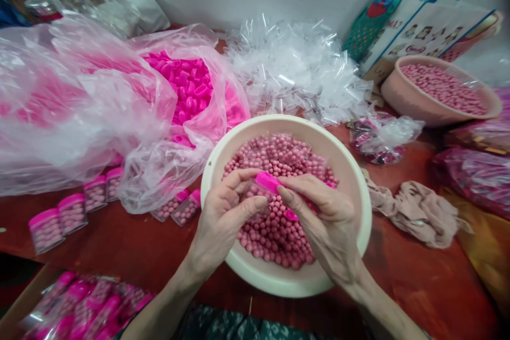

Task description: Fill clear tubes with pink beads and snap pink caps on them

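Head view: we recorded both hands over a cream bowl (350,170) of pink round candies (274,159) on a red table (131,244). The left hand (223,218) was curled nearly closed, thumb and forefinger pinched on a small clear container (255,191) whose body was mostly hidden by the fingers. The right hand (326,218) was likewise nearly closed, fingertips pressed onto the bright pink cap (268,181) sitting at the container's top, above the candies near the bowl's middle. A second pink piece (291,215) showed under the right thumb; we could not tell what it was.

Counts: two bowls of candies, the second a pinkish bowl (410,101) at far right. We counted six filled, capped containers (71,212) lying on the table left of the cream bowl, some partly under a plastic bag (79,111). That bag held loose pink caps (187,82), too many to count. One heap of clear wrappers (295,69) lay behind the cream bowl, one beige cloth (418,212) just beside it at right, and a carton of finished containers (83,308) at lower left.
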